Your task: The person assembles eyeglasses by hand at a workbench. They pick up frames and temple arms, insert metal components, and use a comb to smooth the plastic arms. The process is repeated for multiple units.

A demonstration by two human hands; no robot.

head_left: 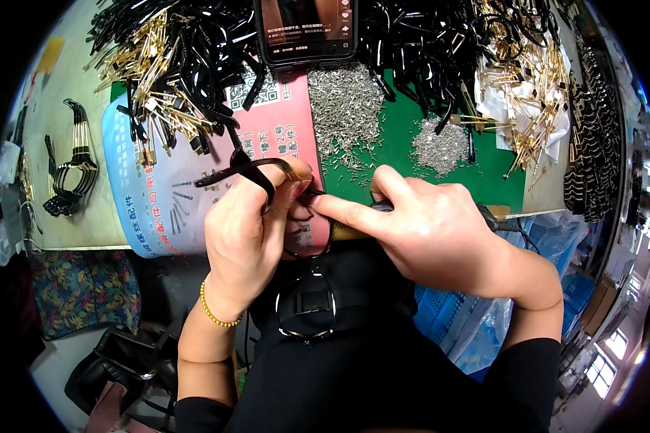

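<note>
My left hand point(247, 227) is closed, its thumb and fingers pinching a dark eyeglass frame point(227, 172) above the table's front edge. The frame's curved arms stick out past the fingers to the left and upward; much of its front is hidden by the hand. My right hand point(440, 227) has its index finger stretched out, the tip touching or almost touching the frame beside the left fingertips. The other fingers curl round a black tool point(382, 206), mostly covered by the hand; a dark end and cord show past its outer side.
Small metal screws lie in a large pile point(347, 108) and a smaller pile point(440, 146) on a green mat point(401, 108). Gold-and-black eyeglass arms point(152, 61) heap up on both sides. A phone point(307, 32) stands at the back. Assembled frames point(72, 169) lie far left.
</note>
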